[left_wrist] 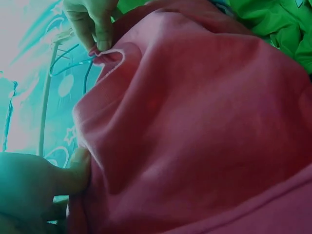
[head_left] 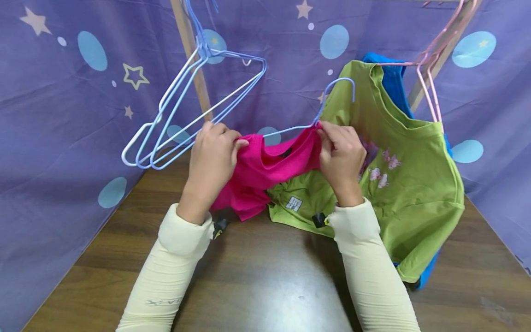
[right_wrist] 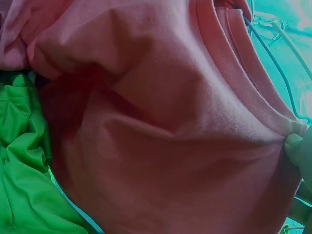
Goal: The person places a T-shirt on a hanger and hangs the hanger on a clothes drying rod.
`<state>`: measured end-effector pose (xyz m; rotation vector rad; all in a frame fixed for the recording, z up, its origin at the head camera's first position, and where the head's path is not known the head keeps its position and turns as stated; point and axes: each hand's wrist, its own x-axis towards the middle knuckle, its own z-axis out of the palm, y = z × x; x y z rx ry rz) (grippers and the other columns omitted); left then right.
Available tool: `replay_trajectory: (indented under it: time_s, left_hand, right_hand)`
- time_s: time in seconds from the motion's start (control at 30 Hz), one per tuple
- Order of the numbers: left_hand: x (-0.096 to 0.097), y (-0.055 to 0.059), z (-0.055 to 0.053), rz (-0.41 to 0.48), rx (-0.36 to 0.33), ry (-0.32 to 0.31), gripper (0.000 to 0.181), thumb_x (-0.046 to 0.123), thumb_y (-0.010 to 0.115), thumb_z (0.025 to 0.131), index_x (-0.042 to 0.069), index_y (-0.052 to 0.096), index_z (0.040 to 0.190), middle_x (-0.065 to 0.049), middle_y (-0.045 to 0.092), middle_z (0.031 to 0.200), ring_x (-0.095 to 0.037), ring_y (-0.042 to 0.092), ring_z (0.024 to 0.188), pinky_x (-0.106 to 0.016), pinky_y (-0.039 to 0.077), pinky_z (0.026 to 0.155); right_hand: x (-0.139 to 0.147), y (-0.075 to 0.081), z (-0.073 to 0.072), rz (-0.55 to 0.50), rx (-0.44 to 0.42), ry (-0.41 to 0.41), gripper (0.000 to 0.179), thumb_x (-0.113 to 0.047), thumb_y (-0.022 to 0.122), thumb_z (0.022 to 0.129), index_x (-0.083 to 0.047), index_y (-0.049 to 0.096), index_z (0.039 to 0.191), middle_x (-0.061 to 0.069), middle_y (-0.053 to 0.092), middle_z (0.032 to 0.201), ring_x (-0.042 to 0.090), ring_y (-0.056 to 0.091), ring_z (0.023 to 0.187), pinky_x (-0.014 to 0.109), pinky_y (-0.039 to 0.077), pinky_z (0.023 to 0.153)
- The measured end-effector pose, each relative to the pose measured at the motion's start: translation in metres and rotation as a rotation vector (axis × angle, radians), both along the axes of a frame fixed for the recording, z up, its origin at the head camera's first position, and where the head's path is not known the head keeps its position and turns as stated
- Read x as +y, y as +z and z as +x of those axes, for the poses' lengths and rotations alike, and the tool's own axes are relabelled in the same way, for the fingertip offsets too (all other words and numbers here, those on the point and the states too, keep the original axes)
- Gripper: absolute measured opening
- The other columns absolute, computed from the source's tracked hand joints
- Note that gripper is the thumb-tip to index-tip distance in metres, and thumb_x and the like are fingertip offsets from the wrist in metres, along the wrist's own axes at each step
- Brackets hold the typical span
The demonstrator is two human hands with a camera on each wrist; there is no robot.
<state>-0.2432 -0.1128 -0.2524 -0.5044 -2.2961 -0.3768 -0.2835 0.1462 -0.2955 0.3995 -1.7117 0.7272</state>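
Observation:
A bright pink shirt point(head_left: 274, 161) hangs between the two hands, its neckline at the top. The left hand point(head_left: 215, 154) pinches its shoulder on the left. At the neckline's other end the right hand point(head_left: 342, 150) pinches the cloth close to the neck of a light blue hanger point(head_left: 290, 131). That hanger's hook rises free above the right hand, and part of its bar runs behind the pink collar; its ends are hidden. In the left wrist view the left thumb point(left_wrist: 80, 170) presses on the shirt's edge. The right wrist view shows the right thumb point(right_wrist: 295, 146) at the collar's end.
Several blue and white hangers point(head_left: 199, 110) hang at the left by a wooden post point(head_left: 194, 55). On the right, a green shirt point(head_left: 408, 180) and a blue garment point(head_left: 392, 80) hang from pink hangers point(head_left: 431, 87). Below is a wooden table point(head_left: 265, 276); a purple patterned curtain point(head_left: 274, 27) stands behind.

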Motion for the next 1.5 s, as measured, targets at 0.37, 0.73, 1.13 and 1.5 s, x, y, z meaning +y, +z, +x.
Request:
replay_trajectory:
  time_s: [0.37,0.73,1.13,1.5]
  left_hand:
    - [0.004,-0.003,-0.004,0.061,0.071,-0.088,0.013,0.003,0.079,0.087,-0.004,0.071,0.095,-0.018,0.064,0.092,-0.038,0.057,0.089,-0.047,0.049,0.083]
    - [0.015,-0.013,-0.007,0.037,0.205,-0.171,0.015,0.012,0.075,0.092,-0.003,0.074,0.097,-0.014,0.066,0.092,-0.034,0.058,0.085,-0.044,0.049,0.074]
    - [0.016,-0.013,-0.008,0.032,0.16,-0.116,0.017,0.014,0.075,0.092,-0.002,0.072,0.098,-0.014,0.066,0.095,-0.034,0.058,0.087,-0.044,0.049,0.076]
    - [0.019,-0.016,-0.008,-0.01,0.164,-0.115,0.014,0.008,0.074,0.092,-0.004,0.07,0.099,-0.016,0.064,0.094,-0.036,0.057,0.085,-0.046,0.049,0.073]
  right_hand:
    - [-0.004,0.0,0.002,0.003,-0.019,-0.017,0.015,-0.017,0.069,0.098,-0.008,0.081,0.103,0.006,0.079,0.099,0.032,0.068,0.086,0.047,0.055,0.076]
    - [-0.023,-0.001,0.007,0.072,-0.013,0.011,0.016,-0.017,0.069,0.098,-0.008,0.08,0.103,0.004,0.079,0.097,0.03,0.067,0.082,0.046,0.054,0.069]
    - [-0.027,0.0,0.005,0.104,-0.005,0.181,0.013,-0.005,0.065,0.098,0.003,0.075,0.101,0.017,0.075,0.095,0.037,0.066,0.085,0.046,0.052,0.081]
    - [-0.039,-0.002,0.01,0.186,-0.031,0.234,0.015,-0.007,0.067,0.098,0.002,0.075,0.107,0.016,0.075,0.098,0.034,0.067,0.086,0.042,0.053,0.081]
